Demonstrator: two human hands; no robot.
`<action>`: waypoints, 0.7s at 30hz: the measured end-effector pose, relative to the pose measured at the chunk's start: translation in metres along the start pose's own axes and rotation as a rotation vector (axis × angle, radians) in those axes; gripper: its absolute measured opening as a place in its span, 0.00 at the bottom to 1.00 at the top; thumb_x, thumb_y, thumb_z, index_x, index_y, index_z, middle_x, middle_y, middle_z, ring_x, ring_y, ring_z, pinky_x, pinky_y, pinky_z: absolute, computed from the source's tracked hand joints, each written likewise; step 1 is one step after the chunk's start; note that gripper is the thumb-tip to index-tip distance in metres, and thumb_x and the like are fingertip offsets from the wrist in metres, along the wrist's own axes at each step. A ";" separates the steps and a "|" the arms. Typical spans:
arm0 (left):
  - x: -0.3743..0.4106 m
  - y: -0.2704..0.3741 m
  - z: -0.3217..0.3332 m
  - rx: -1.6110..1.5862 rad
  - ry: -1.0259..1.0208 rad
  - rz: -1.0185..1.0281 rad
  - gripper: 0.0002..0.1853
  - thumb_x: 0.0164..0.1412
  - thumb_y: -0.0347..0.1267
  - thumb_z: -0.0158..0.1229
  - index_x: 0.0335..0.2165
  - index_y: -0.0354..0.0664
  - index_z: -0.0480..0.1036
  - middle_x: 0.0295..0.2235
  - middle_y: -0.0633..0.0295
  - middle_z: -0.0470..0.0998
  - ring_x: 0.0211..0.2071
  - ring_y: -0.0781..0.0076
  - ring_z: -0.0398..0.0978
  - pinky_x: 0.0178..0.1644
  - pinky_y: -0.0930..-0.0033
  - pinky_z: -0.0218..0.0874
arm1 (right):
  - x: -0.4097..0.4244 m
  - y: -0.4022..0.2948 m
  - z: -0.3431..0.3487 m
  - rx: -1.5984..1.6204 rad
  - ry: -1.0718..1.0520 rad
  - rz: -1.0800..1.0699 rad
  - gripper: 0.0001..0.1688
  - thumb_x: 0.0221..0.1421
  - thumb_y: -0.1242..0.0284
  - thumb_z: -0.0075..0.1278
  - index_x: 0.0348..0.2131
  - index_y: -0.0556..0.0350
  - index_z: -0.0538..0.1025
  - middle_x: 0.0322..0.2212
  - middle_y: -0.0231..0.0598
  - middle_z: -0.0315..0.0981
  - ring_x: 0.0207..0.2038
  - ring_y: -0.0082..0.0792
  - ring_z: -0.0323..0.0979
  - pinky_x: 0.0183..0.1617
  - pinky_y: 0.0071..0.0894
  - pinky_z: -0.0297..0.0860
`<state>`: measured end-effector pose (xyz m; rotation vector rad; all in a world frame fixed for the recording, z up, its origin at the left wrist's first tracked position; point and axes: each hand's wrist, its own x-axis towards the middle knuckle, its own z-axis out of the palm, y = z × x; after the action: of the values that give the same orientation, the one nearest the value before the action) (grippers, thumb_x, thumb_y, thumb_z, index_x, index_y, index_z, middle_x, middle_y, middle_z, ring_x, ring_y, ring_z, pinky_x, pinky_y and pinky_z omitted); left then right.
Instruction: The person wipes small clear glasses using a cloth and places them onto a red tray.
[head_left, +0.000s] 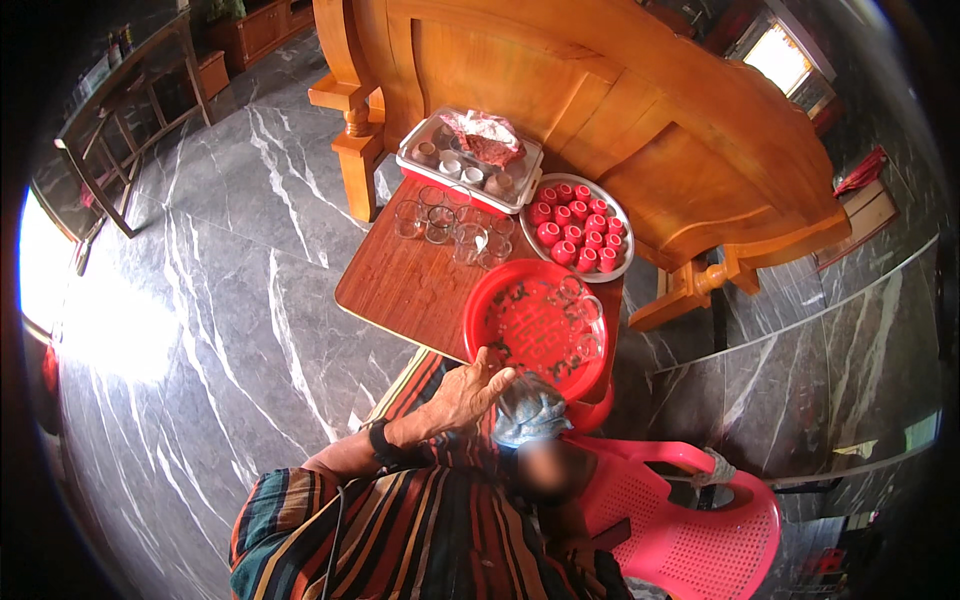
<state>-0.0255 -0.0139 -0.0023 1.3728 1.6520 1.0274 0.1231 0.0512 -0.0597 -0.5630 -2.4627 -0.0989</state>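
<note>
My left hand (457, 394) reaches to the near-left rim of a red plastic basin (474, 300), its fingers apart and nothing visible in them. A blue-grey cloth (529, 420) is bunched at the basin's near edge, in my right hand (544, 466), which is mostly hidden and blurred. I cannot tell whether the cloth wraps a glass. Inside the basin, clear drinking glasses (589, 346) lie along the right side, over a printed pattern. More clear glasses (439, 217) stand grouped on the small wooden table (405, 289) beyond my left hand.
Several red cups (572, 234) sit upside down on a round metal tray (625, 259). A lidded plastic box (480, 191) holds cups, with a crumpled red-and-white bag (486, 139) on top. Behind stands a wooden bench (517, 82). A pink plastic chair (690, 525) is at my right.
</note>
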 end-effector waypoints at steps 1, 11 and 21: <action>-0.001 0.000 0.000 0.020 -0.012 -0.022 0.35 0.63 0.53 0.39 0.46 0.24 0.56 0.23 0.40 0.71 0.28 0.42 0.71 0.29 0.51 0.59 | -0.001 0.001 0.002 -0.007 0.004 -0.006 0.09 0.38 0.65 0.54 0.20 0.45 0.69 0.19 0.35 0.65 0.24 0.36 0.67 0.24 0.37 0.63; 0.000 -0.001 0.000 -0.111 -0.018 -0.097 0.32 0.63 0.54 0.35 0.37 0.33 0.67 0.24 0.39 0.73 0.32 0.41 0.73 0.35 0.49 0.62 | 0.006 -0.013 0.003 -0.195 -0.105 0.162 0.08 0.43 0.66 0.53 0.23 0.49 0.72 0.24 0.38 0.71 0.29 0.38 0.71 0.27 0.40 0.66; 0.001 -0.003 0.007 -0.226 -0.005 0.028 0.30 0.66 0.50 0.35 0.41 0.29 0.66 0.17 0.54 0.69 0.21 0.63 0.70 0.27 0.63 0.60 | 0.036 0.001 -0.040 0.467 -0.030 0.207 0.08 0.43 0.75 0.55 0.19 0.53 0.69 0.15 0.34 0.66 0.17 0.36 0.67 0.21 0.35 0.61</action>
<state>-0.0204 -0.0126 -0.0080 1.2506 1.4660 1.1870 0.1191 0.0574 -0.0066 -0.6040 -2.3262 0.5557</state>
